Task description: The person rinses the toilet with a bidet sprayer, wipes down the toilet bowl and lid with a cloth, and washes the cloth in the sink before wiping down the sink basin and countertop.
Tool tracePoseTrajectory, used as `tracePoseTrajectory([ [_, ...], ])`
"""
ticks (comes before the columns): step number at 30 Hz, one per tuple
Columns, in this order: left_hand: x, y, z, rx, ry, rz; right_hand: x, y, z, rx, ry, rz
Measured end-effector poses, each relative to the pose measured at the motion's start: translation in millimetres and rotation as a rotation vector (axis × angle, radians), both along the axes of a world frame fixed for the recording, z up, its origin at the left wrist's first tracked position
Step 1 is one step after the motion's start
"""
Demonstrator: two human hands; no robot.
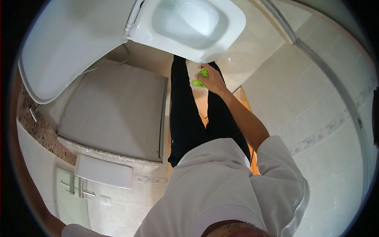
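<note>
Just beside the toilet's [231, 33] front edge, the right hand [212, 80] clutches a green cloth [198, 83] in its fingers; the left hand is out of sight, its grip unknowable from here. Pale tiles [260, 104] spread to the right hand's right. Black trousers [187, 122] crowd it; a grey cabinet [114, 110] stands off left.

A speckled worktop [43, 130] is curving along the lower left, bordering a grey panel [110, 110]. A chrome fitting [34, 113] is showing against its upper stretch, and a white block [103, 172] just beside its lower edge. Pale floor [200, 94] is showing between the legs [182, 102], the feet being hidden.
</note>
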State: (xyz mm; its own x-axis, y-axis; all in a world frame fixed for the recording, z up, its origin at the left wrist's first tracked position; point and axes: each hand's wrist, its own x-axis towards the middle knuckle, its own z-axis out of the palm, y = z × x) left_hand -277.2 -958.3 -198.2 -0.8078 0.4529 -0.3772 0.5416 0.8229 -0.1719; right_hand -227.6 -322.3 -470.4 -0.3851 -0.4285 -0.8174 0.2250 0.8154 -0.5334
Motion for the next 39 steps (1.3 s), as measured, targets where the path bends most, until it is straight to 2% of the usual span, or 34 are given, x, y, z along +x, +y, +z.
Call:
tracePoseTrajectory([
  [2,0.8,-13.0,-2.3,-0.061,-0.024,-0.031,-0.5,4.3,0.2,-0.018,-0.114,-0.08],
  [4,13.3,-47.1,-8.5,0.196,-0.22,0.696,-0.6,8.8,-0.4,-0.02,-0.146,-0.086],
  [5,14.4,-47.4,-12.0,0.198,-0.22,0.694,0.2,10.2,-0.8,-0.028,-0.183,-0.087],
  [7,21.9,-46.1,-18.6,-0.421,-0.018,-0.006,0.8,13.6,0.9,-0.034,-0.206,-0.09],
  [8,20.6,-25.2,-14.7,-0.429,-0.017,-0.004,0.7,14.4,1.4,-0.042,-0.231,-0.09],
  [10,8.3,30.5,-2.8,0.625,0.04,1.081,1.6,16.7,3.7,-0.032,-0.204,-0.068],
  [11,17.3,-4.7,-17.0,0.619,0.046,1.081,1.4,18.2,3.6,-0.014,-0.178,-0.05],
  [13,39.0,-104.5,-59.3,0.064,0.151,0.156,5.2,26.1,-3.3,0.002,-0.129,-0.013],
  [14,29.9,-84.9,-45.6,0.06,0.154,0.155,6.7,30.0,-5.5,0.027,-0.082,0.022],
  [16,5.3,-20.8,-10.6,-0.256,0.032,-0.089,6.5,33.9,-5.6,0.03,-0.077,0.012],
  [17,5.8,-19.5,-8.3,-0.261,0.031,-0.091,6.4,35.2,-4.7,0.037,-0.076,0.004],
  [19,7.8,-18.0,-7.7,-0.492,-0.012,-0.111,2.5,41.8,-1.0,0.053,-0.077,0.007],
  [20,6.8,-20.2,-9.4,-0.501,-0.012,-0.114,-0.4,45.4,0.5,0.074,-0.077,0.012],
  [22,3.1,-30.8,-18.1,-0.289,-0.091,0.072,-1.2,55.2,-1.3,0.058,-0.053,0.004],
  [23,13.4,-42.4,-25.1,-0.3,-0.088,0.065,-0.3,63.0,-3.0,0.054,-0.027,-0.002],
  [24,30.6,-57.8,-34.1,-0.18,-0.079,0.264,1.3,74.2,-9.9,0.059,-0.03,-0.016],
  [27,10.8,-47.6,-26.9,-0.204,-0.323,0.662,-12.2,97.0,6.3,0.091,-0.014,-0.042],
  [30,12.5,-20.7,-23.6,-0.016,-0.023,0.548,-20.6,152.7,-9.8,0.101,0.026,-0.092],
  [32,24.9,-12.5,-3.6,-0.097,0.146,0.422,-33.4,180.7,3.1,0.117,0.002,-0.117],
  [33,32.4,10.4,8.1,-0.109,0.148,0.429,-42.0,190.1,17.8,0.113,-0.106,-0.314],
  [34,48.2,45.5,14.5,-0.057,0.389,0.582,-48.4,199.0,34.3,0.111,-0.219,-0.511],
  [35,64.2,84.5,19.7,-0.005,0.631,0.731,-56.9,204.6,50.4,0.104,-0.226,-0.502],
  [36,78.3,129.9,28.0,-0.082,0.705,0.876,-65.6,207.5,65.5,0.142,-0.225,-0.584],
  [38,106.1,216.5,9.1,-0.087,0.866,1.078,-74.4,219.0,79.9,0.177,-0.261,-0.691],
  [39,115.8,274.5,-12.1,0.441,0.824,1.4,-75.8,222.7,84.1,0.167,-0.254,-0.692],
])
